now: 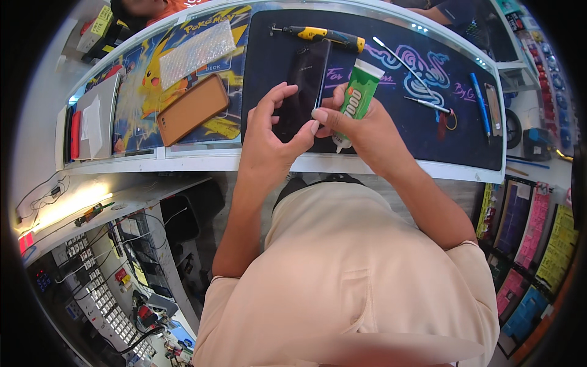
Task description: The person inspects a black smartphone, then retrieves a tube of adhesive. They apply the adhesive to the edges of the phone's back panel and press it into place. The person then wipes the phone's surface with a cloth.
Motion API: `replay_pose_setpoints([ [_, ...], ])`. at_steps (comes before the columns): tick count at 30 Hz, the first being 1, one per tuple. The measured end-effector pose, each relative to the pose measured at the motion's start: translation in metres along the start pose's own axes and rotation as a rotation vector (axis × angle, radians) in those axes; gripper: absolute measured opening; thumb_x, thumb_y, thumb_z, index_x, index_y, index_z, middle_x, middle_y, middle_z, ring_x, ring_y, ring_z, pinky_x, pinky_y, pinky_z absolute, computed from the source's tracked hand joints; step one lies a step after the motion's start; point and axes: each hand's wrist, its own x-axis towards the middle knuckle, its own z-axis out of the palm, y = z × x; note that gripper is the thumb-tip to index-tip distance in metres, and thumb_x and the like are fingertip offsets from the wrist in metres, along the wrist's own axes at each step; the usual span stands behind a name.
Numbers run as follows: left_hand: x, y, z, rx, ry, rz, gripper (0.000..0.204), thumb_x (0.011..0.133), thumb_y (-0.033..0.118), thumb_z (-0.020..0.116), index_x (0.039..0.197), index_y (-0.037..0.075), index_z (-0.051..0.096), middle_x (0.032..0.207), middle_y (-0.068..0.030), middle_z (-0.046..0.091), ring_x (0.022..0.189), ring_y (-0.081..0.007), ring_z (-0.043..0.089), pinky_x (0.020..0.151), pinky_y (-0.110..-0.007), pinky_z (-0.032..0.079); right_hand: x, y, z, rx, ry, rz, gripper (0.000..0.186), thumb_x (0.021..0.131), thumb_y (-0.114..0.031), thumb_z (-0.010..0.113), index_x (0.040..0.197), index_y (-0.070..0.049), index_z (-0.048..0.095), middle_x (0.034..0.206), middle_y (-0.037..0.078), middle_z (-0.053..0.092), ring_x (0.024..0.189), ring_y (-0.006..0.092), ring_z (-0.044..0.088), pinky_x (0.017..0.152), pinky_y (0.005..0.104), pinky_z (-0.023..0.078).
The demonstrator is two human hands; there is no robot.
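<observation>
Holding a dark, glossy, rectangular smartphone (309,76) in the bare left hand (264,131), over a black mat (455,150) printed with purple and blue looping lines, near the front edge of a white-rimmed tabletop (202,162). Gripping it with the left fingers (281,93) curled along its left side and the thumb near its lower right edge. Cannot tell whether its far end rests on the mat.

Clasping a green-and-white plastic squeeze tube (365,85) in the bare right hand (376,134), fingers closed around it, its narrow white nozzle pointing down toward the tabletop's front edge. Placing the right thumb close to the smartphone's lower right edge, near the left thumb's tip; cannot tell whether actually touching.

Lying just beyond the smartphone, across the mat, with a yellow-and-black handheld tool (324,35) ending in a metal tip. Seeing to the right a thin, pale-tipped rod (400,58), a slim metal pick (427,105) and a slender blue pen (480,104), all apart from one another on the mat.

Spotting to the left, on a blue-and-yellow illustrated mat (133,136), an oblong brown phone case (192,110) with a clear sheet of bubble wrap (199,54) just beyond it. Wearing a beige short-sleeved shirt (367,244).
</observation>
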Motion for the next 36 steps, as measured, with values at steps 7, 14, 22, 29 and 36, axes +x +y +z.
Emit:
replay_pose_setpoints([
  [7,0.007,0.008,-0.003,-0.372,-0.017,0.138,0.073,0.083,0.002,0.071,0.151,0.000,0.045,0.166,-0.0165,0.030,0.141,-0.0271,0.048,0.114,-0.039,0.045,-0.003,0.001,0.012,-0.002,-0.009,-0.171,0.026,0.096,-0.002,0.074,0.103,-0.010,0.050,0.103,0.004,0.063,0.095,0.0133,0.067,0.083,0.0286,0.059],
  [14,0.022,0.029,0.020,-0.354,0.180,0.498,0.084,0.079,0.003,0.067,0.157,-0.003,0.035,0.166,-0.0205,0.028,0.146,-0.0303,0.045,0.115,-0.042,0.048,0.005,-0.036,0.008,0.159,-0.035,-0.345,0.027,0.095,-0.003,0.076,0.104,-0.012,0.052,0.111,0.004,0.059,0.094,0.0104,0.064,0.081,0.0287,0.058],
  [22,0.030,0.031,0.025,-0.414,0.211,0.437,0.093,0.076,0.007,0.077,0.158,-0.001,0.034,0.159,-0.0185,0.042,0.143,-0.0288,0.048,0.116,-0.039,0.043,0.006,-0.041,0.001,0.396,-0.026,-0.273,0.029,0.093,-0.008,0.079,0.106,-0.013,0.053,0.104,0.003,0.061,0.083,0.0157,0.069,0.072,0.0305,0.058],
  [29,0.030,0.028,0.012,-0.065,0.123,0.651,0.112,0.070,0.012,0.091,0.161,0.007,0.027,0.162,-0.0183,0.039,0.148,-0.0345,0.041,0.122,-0.042,0.035,0.014,-0.039,-0.001,0.410,0.145,-0.252,0.026,0.098,-0.017,0.074,0.119,-0.007,0.060,0.104,0.005,0.071,0.089,0.0162,0.072,0.076,0.0340,0.060],
  [36,0.021,0.025,0.016,-0.462,0.062,0.408,0.119,0.072,0.021,0.097,0.163,0.007,0.022,0.163,-0.0183,0.036,0.146,-0.0289,0.044,0.118,-0.040,0.040,0.021,-0.044,-0.007,0.277,0.064,-0.201,0.022,0.098,-0.018,0.074,0.112,-0.004,0.064,0.100,0.005,0.072,0.084,0.0154,0.072,0.074,0.0344,0.060],
])
